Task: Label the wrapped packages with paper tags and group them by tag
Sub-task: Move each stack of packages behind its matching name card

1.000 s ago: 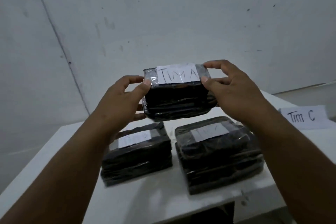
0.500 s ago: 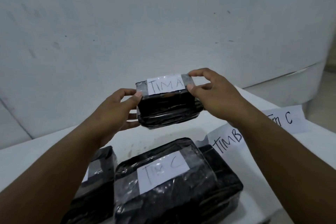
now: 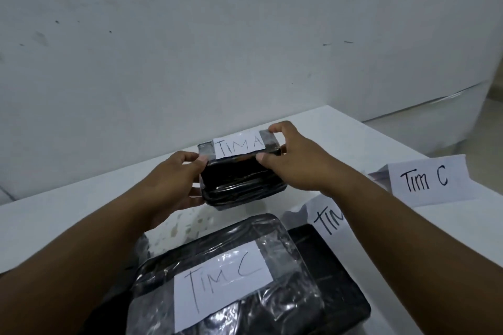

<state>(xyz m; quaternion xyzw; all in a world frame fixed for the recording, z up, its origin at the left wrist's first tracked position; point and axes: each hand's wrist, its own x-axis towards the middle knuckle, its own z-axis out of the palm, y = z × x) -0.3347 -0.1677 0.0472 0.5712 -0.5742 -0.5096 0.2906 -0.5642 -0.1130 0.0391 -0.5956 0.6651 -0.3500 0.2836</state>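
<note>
My left hand (image 3: pixel 174 179) and right hand (image 3: pixel 294 160) grip the "TIM A" package (image 3: pixel 239 171) by its ends, near the table's (image 3: pixel 353 139) far edge by the wall (image 3: pixel 245 35); bare tabletop lies to its left. Nearest me sits the "TIM C" package (image 3: pixel 231 280). At right stands a "Tim C" sign (image 3: pixel 427 182), a "TIM" sheet (image 3: pixel 326 217) beside it.

Black wrapped package (image 3: pixel 239 171), tag "TIM A" (image 3: pixel 239 146) taped on top, at the far side of the white table (image 3: pixel 81 207), level. Nearer, a larger black wrapped package tagged "TIM C" (image 3: pixel 226 280), lying flat. Loose sheet "Tim C" (image 3: pixel 427 179) at right; another sheet, "TIM" (image 3: pixel 326 219) legible, partly hidden
</note>
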